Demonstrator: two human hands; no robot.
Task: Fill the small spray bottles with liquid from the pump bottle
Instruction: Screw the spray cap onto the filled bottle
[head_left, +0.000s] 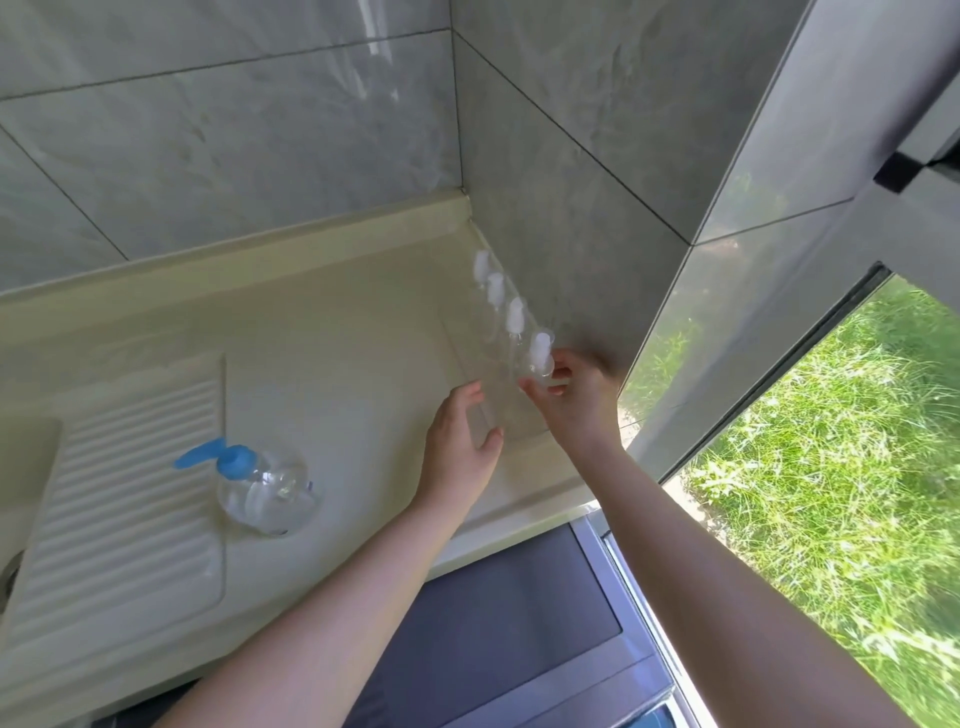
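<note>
Several small clear spray bottles with white caps stand in a row along the right wall on the cream counter (363, 322). The nearest spray bottle (539, 358) is pinched at its neck by my right hand (574, 400). My left hand (460, 441) hovers just left of it with fingers relaxed, holding nothing. The farther bottles (514, 314) (494, 288) stand untouched. The clear pump bottle (265, 488) with a blue pump head stands on the counter at the left, apart from both hands.
A ribbed washboard slope (130, 493) leads into a sink at the far left. Grey tiled walls (571, 156) close the back and right. An open window (831, 441) shows grass at the right. A dark appliance top (519, 623) lies below the counter edge.
</note>
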